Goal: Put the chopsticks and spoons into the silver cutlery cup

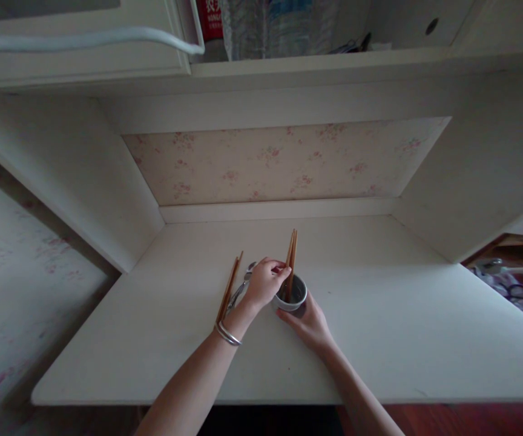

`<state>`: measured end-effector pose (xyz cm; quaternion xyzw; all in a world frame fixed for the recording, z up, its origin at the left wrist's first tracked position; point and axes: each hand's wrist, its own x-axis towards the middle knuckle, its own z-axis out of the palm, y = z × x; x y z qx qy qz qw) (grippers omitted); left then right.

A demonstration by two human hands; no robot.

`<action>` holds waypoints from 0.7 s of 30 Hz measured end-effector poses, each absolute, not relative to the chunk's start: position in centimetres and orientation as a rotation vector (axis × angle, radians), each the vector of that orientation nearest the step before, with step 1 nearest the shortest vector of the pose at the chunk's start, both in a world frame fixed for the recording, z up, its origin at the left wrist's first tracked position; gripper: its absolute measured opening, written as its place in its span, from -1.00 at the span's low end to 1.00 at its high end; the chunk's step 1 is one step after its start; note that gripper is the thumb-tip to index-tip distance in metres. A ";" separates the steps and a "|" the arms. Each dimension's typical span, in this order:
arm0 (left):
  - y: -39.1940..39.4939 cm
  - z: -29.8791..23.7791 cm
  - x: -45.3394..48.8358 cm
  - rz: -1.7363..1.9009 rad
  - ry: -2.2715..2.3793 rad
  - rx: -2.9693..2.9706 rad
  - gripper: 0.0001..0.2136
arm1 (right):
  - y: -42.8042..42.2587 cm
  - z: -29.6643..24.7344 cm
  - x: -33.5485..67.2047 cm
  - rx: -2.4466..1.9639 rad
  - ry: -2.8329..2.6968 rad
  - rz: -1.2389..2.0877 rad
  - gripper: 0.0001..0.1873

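Note:
A small round cup [296,298] stands on the white desk [379,339]. Wooden chopsticks [292,254] stick up out of the cup. My left hand [264,283] is closed in a pinch on those chopsticks just above the rim. My right hand [309,325] wraps around the near side of the cup. More wooden chopsticks [229,289] lie flat on the desk to the left of my left hand, with a metal spoon [241,288] beside them. A silver bangle [227,334] circles my left wrist.
The desk sits in a recess with white side panels and a floral back wall [284,163]. A shelf above holds bottles and a red-labelled item [211,18]. A white cable [84,39] runs along the top left. Cluttered objects [516,287] lie past the right panel.

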<state>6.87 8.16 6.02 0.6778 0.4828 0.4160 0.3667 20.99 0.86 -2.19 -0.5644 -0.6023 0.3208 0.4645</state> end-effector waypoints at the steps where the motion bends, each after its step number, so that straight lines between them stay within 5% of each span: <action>1: 8.2 6.0 6.8 1.068 1.248 1.742 -0.82 | 0.9 -2.2 21.0 -1.387 -1.482 0.787 -0.23; 21: 8.1 6.2 6.8 1.004 1.247 1.797 -0.81 | 0.9 -2.4 21.2 -1.373 -1.488 0.791 -0.18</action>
